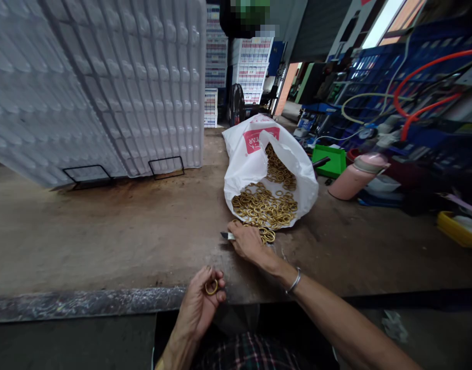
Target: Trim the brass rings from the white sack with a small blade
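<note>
My left hand is at the table's near edge, its fingers closed round a brass-coloured ring. Farther forward, my right hand grips a small white tool with a dark pointed tip, which sticks out to the left; the rest of it is hidden in the hand. This hand also touches loose rings at the mouth of a white plastic sack. The sack lies on its side with its opening towards me, and a heap of similar rings spills forward inside it.
Ribbed translucent plastic trays stand upright at left, against black wire stands. Right of the sack are a green tray, a pink bottle, orange hoses and a yellow tray. Stacked crates and a fan are behind.
</note>
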`<state>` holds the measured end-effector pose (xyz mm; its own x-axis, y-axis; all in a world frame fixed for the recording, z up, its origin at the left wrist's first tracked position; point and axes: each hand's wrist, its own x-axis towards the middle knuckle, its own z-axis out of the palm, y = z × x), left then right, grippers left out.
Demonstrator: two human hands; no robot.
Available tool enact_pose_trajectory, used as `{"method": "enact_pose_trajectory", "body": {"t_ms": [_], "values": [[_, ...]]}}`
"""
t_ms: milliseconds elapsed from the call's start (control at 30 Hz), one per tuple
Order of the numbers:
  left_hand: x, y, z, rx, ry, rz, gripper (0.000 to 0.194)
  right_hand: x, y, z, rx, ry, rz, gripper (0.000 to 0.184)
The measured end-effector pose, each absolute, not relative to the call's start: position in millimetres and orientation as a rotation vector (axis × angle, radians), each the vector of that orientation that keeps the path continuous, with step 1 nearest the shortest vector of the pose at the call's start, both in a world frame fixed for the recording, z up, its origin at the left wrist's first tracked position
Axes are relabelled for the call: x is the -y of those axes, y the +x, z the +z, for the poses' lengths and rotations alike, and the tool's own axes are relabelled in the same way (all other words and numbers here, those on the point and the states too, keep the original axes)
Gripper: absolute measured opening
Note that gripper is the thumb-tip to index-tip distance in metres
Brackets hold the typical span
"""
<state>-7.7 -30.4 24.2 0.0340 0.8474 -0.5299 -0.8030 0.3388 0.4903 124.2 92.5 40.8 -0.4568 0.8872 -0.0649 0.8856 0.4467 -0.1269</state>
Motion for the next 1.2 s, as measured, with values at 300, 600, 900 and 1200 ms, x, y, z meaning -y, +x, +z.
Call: {"method": "enact_pose_trajectory", "body": {"t_ms": [300,600,900,1200], "values": [[18,2,24,-1.119,0.446,1.390,0.044,-63,105,36,1.865,-1.239,1.145,0.009],[11,-4,18,-1.461,0.850,1.436,0.027,-53,103,35,1.821,-1.151,1.295,0.014],[14,-12,14,-1.579,1.223,1.447,0.013,-49,101,36,1.993,-1.237,1.177,0.023],[20,-9,22,-1.205,0.669,1.201,0.034,-46,101,38,1.886,-1.240,1.303,0.021]]}}
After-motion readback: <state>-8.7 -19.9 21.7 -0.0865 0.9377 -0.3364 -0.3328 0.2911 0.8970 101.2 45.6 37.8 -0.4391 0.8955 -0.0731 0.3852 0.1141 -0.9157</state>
